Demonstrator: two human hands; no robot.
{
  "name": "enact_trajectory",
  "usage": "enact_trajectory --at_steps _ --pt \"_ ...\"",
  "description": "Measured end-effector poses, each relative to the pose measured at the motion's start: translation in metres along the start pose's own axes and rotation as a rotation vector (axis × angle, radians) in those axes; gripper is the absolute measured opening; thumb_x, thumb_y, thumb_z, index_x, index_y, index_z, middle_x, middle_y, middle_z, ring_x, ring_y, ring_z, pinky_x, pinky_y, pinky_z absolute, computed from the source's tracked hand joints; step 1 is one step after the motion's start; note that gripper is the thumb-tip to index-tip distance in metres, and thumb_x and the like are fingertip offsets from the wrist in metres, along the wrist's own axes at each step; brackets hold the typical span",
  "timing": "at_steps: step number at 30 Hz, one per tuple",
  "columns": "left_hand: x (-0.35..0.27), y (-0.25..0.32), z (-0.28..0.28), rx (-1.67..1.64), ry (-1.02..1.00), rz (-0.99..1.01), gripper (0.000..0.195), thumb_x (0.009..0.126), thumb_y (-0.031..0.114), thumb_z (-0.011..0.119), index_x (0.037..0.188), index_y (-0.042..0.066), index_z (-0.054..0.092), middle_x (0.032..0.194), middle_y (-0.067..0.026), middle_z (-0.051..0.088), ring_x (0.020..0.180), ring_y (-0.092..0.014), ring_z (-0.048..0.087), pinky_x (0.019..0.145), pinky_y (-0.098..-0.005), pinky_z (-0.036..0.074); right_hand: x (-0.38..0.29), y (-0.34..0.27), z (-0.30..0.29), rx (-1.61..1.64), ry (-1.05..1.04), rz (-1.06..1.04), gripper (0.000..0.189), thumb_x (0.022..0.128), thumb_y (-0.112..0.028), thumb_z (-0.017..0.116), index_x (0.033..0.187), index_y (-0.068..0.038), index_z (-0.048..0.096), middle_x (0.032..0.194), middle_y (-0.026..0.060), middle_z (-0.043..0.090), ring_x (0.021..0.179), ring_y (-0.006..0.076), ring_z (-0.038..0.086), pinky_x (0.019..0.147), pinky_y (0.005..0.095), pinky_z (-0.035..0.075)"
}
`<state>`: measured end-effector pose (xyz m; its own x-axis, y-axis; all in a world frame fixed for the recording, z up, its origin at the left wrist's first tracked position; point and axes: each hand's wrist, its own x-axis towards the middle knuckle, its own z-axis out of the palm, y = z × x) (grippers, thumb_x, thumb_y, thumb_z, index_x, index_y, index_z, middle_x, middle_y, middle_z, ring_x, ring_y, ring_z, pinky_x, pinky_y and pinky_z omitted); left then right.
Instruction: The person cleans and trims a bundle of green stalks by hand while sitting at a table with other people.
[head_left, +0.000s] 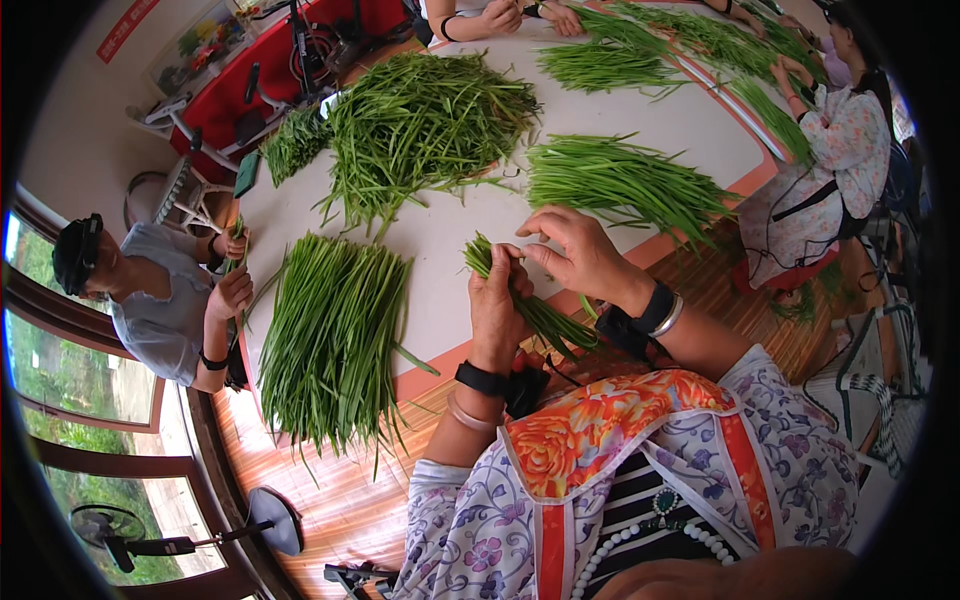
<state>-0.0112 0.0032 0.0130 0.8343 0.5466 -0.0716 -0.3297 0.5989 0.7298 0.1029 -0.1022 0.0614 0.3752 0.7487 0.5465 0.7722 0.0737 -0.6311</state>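
My left hand (499, 307) is closed around a small bundle of garlic chives (559, 324). The cut ends stick up past my thumb, and the leaves trail down to the right over the table's edge. Just right of the bundle's top, my right hand (577, 251) has its fingers spread and curved, with nothing seen in them. Its thumb tip is close to my left thumb. Left of my hands lies a large, aligned pile of chives (330, 337). A second aligned pile (622, 180) lies beyond my right hand.
A tangled heap of chives (427, 120) covers the table's (450, 225) far middle. One person (165, 285) at the left end holds chives; others sit across and at right (847, 150). A fan (274, 517) stands on the floor at lower left.
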Motion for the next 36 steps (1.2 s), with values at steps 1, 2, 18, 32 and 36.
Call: enact_trajectory --at_steps 1,2,18,32,36 --pt "0.0 -0.003 0.001 0.001 -0.005 -0.004 0.025 0.105 0.031 0.054 0.095 0.008 0.057 0.069 0.0055 0.04 0.059 -0.006 0.033 0.052 -0.024 0.03 0.005 -0.001 -0.003 -0.053 0.089 -0.122 0.023 0.087 -0.007 0.068 0.108 0.0 0.065 0.109 0.0137 0.067 0.094 0.029 0.066 0.081 0.0367 0.053" --pt "0.0 -0.007 0.001 0.031 -0.013 0.003 0.024 0.104 0.03 0.055 0.095 0.008 0.058 0.07 0.0048 0.045 0.06 -0.007 0.037 0.053 -0.0234 0.032 0.009 0.002 -0.007 -0.083 0.009 -0.164 0.041 0.087 -0.009 0.067 0.127 -0.001 0.061 0.125 0.0142 0.064 0.11 0.0327 0.063 0.093 0.0394 0.052" --pt "-0.011 -0.007 0.011 0.07 -0.193 -0.279 0.024 0.103 0.013 0.046 0.081 0.009 0.055 0.062 0.0023 0.046 0.052 -0.01 0.043 0.049 -0.0249 0.038 0.002 -0.005 0.002 0.019 -0.242 -0.055 0.029 0.092 -0.013 0.061 0.118 -0.001 0.065 0.107 0.0181 0.069 0.094 0.0371 0.067 0.082 0.0432 0.054" --pt "0.01 0.006 -0.007 -0.361 -0.077 -0.168 0.027 0.104 0.035 0.054 0.092 0.011 0.053 0.063 0.0068 0.024 0.054 -0.006 0.021 0.049 -0.0223 0.026 0.007 0.073 -0.055 -0.602 0.062 0.178 0.011 0.086 -0.014 0.068 0.094 -0.007 0.063 0.092 0.0104 0.059 0.088 0.0347 0.061 0.075 0.0447 0.051" --pt "0.013 0.0 -0.009 -0.421 -0.118 -0.102 0.03 0.103 0.038 0.054 0.094 0.01 0.053 0.066 0.0056 0.027 0.059 -0.008 0.025 0.055 -0.0238 0.03 0.007 0.079 -0.05 -0.61 0.079 0.169 0.01 0.086 -0.014 0.068 0.092 -0.008 0.063 0.089 0.0101 0.058 0.087 0.0339 0.061 0.073 0.0449 0.051"
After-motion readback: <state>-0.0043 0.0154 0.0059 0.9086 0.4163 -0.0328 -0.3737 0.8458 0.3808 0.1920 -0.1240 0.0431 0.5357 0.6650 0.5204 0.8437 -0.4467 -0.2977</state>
